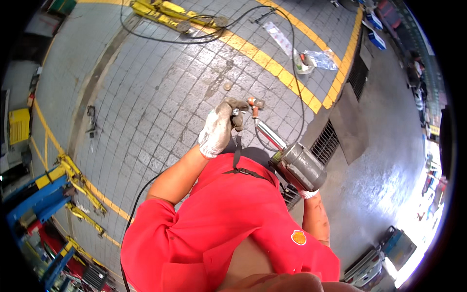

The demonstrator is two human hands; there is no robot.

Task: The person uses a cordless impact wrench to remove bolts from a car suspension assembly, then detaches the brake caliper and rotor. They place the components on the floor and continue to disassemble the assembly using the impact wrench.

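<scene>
My left hand (218,127), in a soiled white work glove, is raised in front of my waist. Its fingers are curled in a pinch around a small shiny metal piece (236,112); the exact kind is too small to tell. My right hand, with only the glove cuff (308,193) showing, is behind a heavy grey cylindrical tool (302,166) and supports it; its fingers are hidden. A long bright shaft (270,133) with a red stripe points from this tool toward an orange-and-grey piece (255,103). Whether shaft and piece touch is unclear.
Black hose (295,73) loops over the tiled floor (146,97). Yellow lift arms (165,14) lie ahead; more stand at left beside a blue post (39,194). Plastic bags (316,59) lie ahead right. A floor grate (324,142) is at right. One small round object (227,86) lies ahead.
</scene>
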